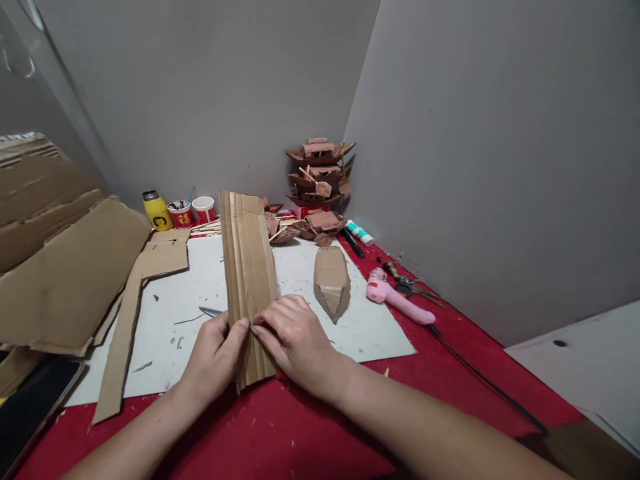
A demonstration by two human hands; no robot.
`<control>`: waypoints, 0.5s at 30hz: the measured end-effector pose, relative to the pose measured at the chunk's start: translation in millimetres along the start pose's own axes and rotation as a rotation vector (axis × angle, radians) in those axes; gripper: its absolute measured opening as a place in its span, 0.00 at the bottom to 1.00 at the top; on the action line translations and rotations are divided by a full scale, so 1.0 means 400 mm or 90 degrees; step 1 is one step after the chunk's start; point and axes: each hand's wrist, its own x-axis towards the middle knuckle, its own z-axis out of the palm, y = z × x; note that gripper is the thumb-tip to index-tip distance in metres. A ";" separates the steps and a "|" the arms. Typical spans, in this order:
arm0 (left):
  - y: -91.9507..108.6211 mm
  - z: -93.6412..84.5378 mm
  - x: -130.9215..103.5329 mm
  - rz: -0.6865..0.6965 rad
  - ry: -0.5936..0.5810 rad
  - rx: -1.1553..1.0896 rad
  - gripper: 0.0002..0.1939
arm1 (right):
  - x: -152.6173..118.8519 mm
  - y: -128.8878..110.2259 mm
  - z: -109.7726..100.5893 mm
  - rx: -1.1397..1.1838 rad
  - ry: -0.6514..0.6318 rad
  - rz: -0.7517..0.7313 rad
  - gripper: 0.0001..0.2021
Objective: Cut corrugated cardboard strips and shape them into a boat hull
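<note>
Between my two hands is a long strip of corrugated cardboard (249,260), tilted up over the white board, with lengthwise creases along it. My left hand (217,350) grips its left edge, the thumb pressed on the face. My right hand (295,337) is closed on the right side, thumb and fingers meeting the sheet near the left thumb. Behind my left hand a blade tip (210,311) shows; the rest of that tool is hidden. To the right of the strip, a small cardboard boat hull (331,283) lies on the white board (175,293).
Large cardboard sheets (75,273) are piled at left, beside a cut L-shaped piece (130,320). Stacked brown model boats (320,170) stand at the back, near paper cups (203,209) and a yellow bottle (157,212). A pink glue gun (400,300) with a cord lies right.
</note>
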 end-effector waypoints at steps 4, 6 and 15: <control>-0.001 0.000 -0.001 0.004 0.001 0.011 0.13 | 0.000 0.000 0.001 -0.009 0.006 -0.007 0.06; -0.002 0.000 -0.002 0.010 0.001 0.011 0.13 | -0.001 -0.002 0.001 -0.019 0.017 -0.013 0.07; -0.003 0.003 -0.004 0.034 0.006 0.053 0.11 | -0.003 -0.011 0.010 -0.065 0.038 -0.024 0.08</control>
